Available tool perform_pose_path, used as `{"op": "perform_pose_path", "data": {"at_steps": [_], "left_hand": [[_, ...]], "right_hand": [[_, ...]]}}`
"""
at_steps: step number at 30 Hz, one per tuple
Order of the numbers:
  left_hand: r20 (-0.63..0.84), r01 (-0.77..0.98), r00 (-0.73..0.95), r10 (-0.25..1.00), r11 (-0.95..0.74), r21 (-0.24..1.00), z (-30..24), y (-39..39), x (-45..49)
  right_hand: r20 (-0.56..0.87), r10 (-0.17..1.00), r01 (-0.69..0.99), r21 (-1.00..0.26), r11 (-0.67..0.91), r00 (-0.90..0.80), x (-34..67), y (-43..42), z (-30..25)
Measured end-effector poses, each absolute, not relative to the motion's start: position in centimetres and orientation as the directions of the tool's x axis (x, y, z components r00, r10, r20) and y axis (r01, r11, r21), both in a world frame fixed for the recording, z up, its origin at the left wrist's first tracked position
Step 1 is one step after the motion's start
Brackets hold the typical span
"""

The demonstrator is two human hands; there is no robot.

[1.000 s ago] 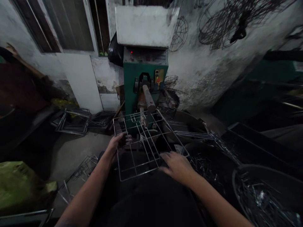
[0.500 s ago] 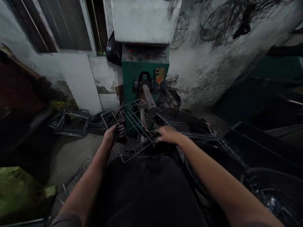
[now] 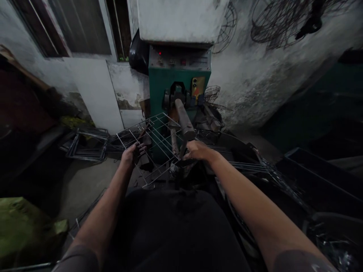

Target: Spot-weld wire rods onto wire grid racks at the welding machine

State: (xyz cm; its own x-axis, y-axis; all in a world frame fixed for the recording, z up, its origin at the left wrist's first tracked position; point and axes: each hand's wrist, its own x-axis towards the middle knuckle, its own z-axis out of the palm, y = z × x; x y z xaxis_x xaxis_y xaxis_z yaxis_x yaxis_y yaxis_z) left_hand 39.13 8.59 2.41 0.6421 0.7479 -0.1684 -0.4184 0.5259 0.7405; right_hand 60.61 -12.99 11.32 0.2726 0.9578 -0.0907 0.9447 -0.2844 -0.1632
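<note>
A square wire grid [image 3: 150, 141] lies tilted under the two metal arms [image 3: 185, 121] that stick out of a green machine [image 3: 178, 81]. My left hand [image 3: 131, 154] is closed round the grid's left edge. My right hand [image 3: 197, 150] grips the grid's right side, just beside the lower end of the arms. The grid's far corner points toward the machine's base.
More wire frames [image 3: 87, 143] are stacked on the floor to the left. A tub [image 3: 244, 151] with loose wire rods stands to the right, dark bins [image 3: 320, 177] beyond it. Wire baskets [image 3: 283, 19] hang on the wall. A green bag [image 3: 25, 226] lies at lower left.
The grid has been turned and pushed left and forward, under the machine's arms. My right hand moved up from the grid's near right corner to beside the arms.
</note>
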Motion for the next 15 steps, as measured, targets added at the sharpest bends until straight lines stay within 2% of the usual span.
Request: {"op": "perform_pose_path", "data": {"at_steps": [3, 10, 13, 15], "left_hand": [[-0.177, -0.422, 0.630, 0.756, 0.525, 0.740, 2.3, 8.7, 39.5], [-0.172, -0.429, 0.621, 0.765, 0.515, 0.742, 2.3, 8.6, 39.8], [-0.151, -0.429, 0.602, 0.784, 0.477, 0.767, 2.2, 8.4, 39.9], [-0.155, -0.405, 0.580, 0.800, 0.448, 0.797, 2.3, 8.2, 40.1]], "right_hand": [[-0.078, 0.961, 0.940, -0.198, -0.276, 0.266, 61.0, -12.6, 11.1], [-0.084, 0.964, 0.950, -0.167, -0.265, 0.254, 61.8, -12.2, 10.8], [-0.077, 0.971, 0.948, -0.212, -0.236, 0.224, 61.3, -12.2, 11.0], [-0.043, 0.967, 0.950, -0.179, -0.256, 0.252, 60.4, -13.2, 11.3]]}}
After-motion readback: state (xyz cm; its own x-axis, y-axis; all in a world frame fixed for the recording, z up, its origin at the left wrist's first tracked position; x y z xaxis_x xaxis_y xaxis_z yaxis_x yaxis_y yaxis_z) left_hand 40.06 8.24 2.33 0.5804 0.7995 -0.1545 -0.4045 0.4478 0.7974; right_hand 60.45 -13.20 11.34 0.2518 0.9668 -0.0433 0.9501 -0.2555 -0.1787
